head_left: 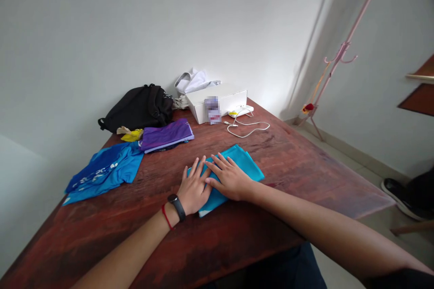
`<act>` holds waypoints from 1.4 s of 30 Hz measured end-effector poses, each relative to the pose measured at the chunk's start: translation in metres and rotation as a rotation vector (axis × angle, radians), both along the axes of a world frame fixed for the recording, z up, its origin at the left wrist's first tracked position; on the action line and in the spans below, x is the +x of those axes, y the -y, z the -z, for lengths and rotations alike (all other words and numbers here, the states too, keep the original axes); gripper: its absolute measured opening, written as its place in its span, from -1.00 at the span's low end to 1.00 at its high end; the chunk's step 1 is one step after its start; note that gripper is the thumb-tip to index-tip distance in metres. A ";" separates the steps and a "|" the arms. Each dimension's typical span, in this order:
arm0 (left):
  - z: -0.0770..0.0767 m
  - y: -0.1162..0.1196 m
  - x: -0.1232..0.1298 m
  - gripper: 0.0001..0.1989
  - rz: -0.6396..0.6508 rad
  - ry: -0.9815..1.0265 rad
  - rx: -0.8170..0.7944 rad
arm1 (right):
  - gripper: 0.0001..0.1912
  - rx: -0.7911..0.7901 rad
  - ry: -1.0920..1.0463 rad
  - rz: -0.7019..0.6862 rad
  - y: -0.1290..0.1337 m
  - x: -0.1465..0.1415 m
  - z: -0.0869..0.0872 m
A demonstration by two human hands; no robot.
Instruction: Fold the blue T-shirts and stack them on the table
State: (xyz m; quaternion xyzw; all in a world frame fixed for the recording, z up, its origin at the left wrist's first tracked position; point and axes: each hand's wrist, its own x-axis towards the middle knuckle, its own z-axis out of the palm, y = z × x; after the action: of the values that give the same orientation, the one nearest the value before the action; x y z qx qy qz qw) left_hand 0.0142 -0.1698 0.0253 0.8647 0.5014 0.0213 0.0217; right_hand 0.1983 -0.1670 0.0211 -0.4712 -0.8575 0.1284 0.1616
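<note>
A folded turquoise cloth (242, 162) lies flat on the dark red-brown wooden table (162, 239) in front of me. My left hand (195, 189) rests on its left end, fingers spread, with a black band and a red string at the wrist. Across the cloth's middle lies my right hand (228, 176), palm down and fingers outstretched. The two hands touch or overlap at the fingers and thumb. Part of the cloth is hidden under them. To the left are a loosely laid blue shirt (105, 169) and a folded purple cloth (167, 134).
A black backpack (137, 108) leans by the wall near a yellow item (132, 135). Behind the cloth stand a white box (220, 101), white fabric (195, 81), and a white device (240, 111) with a cable (249, 135). A pink coat stand (339, 54) is at the right.
</note>
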 end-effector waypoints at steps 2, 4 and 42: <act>0.000 0.000 0.001 -0.44 -0.030 0.004 0.022 | -0.26 -0.015 0.004 0.036 -0.004 0.003 0.000; 0.001 0.000 0.002 -0.44 -0.065 0.011 0.052 | -0.25 -0.020 0.011 0.056 -0.008 0.006 0.000; 0.006 -0.018 -0.018 -0.38 -0.200 0.013 0.065 | -0.42 0.032 -0.041 0.089 -0.023 0.024 -0.011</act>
State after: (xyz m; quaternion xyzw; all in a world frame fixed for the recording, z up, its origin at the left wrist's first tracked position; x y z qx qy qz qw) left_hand -0.0033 -0.1513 0.0198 0.8105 0.5840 0.0451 -0.0055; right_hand 0.2219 -0.1439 0.0318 -0.5035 -0.8342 0.1172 0.1921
